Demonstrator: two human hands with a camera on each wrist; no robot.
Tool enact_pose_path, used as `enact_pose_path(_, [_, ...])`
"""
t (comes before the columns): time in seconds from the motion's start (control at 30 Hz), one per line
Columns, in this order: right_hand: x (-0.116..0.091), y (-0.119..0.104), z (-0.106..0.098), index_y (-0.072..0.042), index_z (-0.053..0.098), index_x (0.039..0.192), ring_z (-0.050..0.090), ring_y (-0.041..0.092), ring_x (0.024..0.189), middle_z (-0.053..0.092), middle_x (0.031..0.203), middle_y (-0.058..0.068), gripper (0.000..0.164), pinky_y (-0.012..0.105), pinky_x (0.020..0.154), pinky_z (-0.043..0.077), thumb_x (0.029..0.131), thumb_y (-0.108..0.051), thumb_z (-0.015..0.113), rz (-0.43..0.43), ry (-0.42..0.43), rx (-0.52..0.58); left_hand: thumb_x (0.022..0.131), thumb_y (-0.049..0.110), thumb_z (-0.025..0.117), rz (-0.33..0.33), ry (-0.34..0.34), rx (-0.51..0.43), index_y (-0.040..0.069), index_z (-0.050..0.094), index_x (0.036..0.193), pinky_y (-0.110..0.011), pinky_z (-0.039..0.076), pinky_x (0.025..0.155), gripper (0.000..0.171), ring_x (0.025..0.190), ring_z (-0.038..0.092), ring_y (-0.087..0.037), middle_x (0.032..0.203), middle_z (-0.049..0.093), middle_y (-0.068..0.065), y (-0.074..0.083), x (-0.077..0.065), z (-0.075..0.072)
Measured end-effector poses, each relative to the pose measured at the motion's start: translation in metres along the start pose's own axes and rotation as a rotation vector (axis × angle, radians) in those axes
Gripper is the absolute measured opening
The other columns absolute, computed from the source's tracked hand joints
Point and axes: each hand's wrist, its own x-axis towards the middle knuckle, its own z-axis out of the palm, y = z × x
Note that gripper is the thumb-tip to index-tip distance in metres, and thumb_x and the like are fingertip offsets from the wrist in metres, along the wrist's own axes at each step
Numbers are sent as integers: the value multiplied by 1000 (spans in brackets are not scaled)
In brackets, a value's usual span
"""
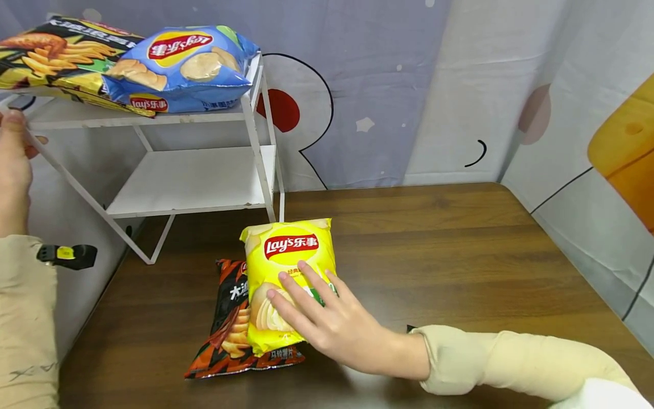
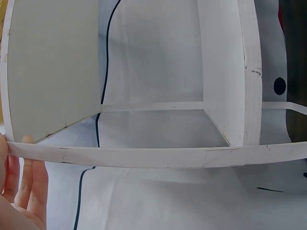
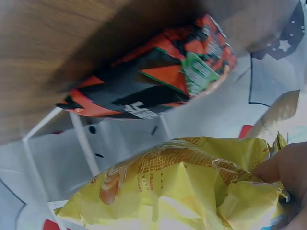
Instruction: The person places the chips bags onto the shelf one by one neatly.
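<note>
My left hand [image 1: 14, 176] grips the upper left end of a white two-tier shelf rack's frame [image 1: 76, 182]. In the left wrist view, its fingers [image 2: 37, 187] reach behind a white bar. With spread fingers across the front and the thumb pressed into the back, my right hand [image 1: 342, 324] holds a yellow Lay's chip bag [image 1: 286, 267]. The right wrist view shows this yellow bag [image 3: 163, 191] raised, apart from a black and orange chip bag [image 3: 144, 91] on the table. From the head, the yellow bag partly covers that black and orange bag [image 1: 225, 341].
On the rack's top lie a blue Lay's bag [image 1: 204, 62] and a black and yellow chip bag [image 1: 66, 51]. Its lower shelf [image 1: 194, 176] is white. The rack stands at the back left of the brown wooden table [image 1: 460, 255], before a patterned curtain [image 1: 378, 85].
</note>
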Motion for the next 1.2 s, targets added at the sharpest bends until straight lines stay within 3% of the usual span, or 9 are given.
enact_pose_path(0.07, [7,-1,0,-11,56,131,63,35,112,64,125,10,35,41,76,57,97,-13,49,-19,31,-6,93,51,52,-50,30,59,32,53,117,-7,41,74,31,69,57,13,83,58,25,24,-22,7])
enact_pose_path(0.13, [14,-2,1,-11,57,130,64,34,110,65,124,9,34,40,76,57,97,-14,51,-35,54,-12,93,52,53,-44,28,62,33,53,115,-5,41,73,29,70,56,13,81,57,25,29,-30,8])
enact_pose_path(0.23, [23,-3,2,-12,57,129,65,32,110,65,124,9,34,39,77,57,96,-14,50,-48,72,-18,92,52,53,-76,39,67,32,54,119,-8,41,77,33,72,55,10,81,57,23,24,-24,7])
enact_pose_path(0.33, [32,-3,5,-12,56,131,65,31,110,65,125,9,35,39,78,57,96,-13,50,-50,84,-26,91,50,56,-27,16,0,28,55,118,-8,40,71,35,68,58,9,79,61,22,-2,1,0])
enact_pose_path(0.63, [56,-9,18,-13,56,132,65,31,111,64,126,8,39,38,79,57,94,-19,56,-61,125,-24,92,50,55,-30,33,17,30,53,122,-9,40,76,36,69,59,11,89,62,23,-3,4,1])
enact_pose_path(0.77, [67,-12,22,-13,54,134,64,32,113,63,128,8,39,38,81,56,95,-19,54,-61,122,-10,90,54,54,-52,38,59,34,51,124,-12,40,92,40,73,57,12,91,61,26,4,-6,3])
enact_pose_path(1.0, [93,-14,37,-16,53,135,62,30,117,62,130,6,38,40,82,57,98,-18,48,-45,130,-9,89,55,51,-92,57,101,37,52,118,-5,40,75,35,70,52,14,87,55,27,39,-37,11])
enact_pose_path(1.1, [104,-13,45,-16,52,136,60,31,120,61,131,5,37,40,84,56,100,-16,44,-37,109,-14,89,54,52,-72,54,87,35,52,120,-8,42,81,36,70,53,13,87,56,26,28,-26,9])
enact_pose_path(1.2, [116,-12,55,-16,50,137,58,31,123,59,133,5,38,40,86,56,101,-16,39,-29,74,-22,90,51,55,-19,27,20,31,53,122,-8,41,78,38,70,58,12,88,61,24,2,-2,3])
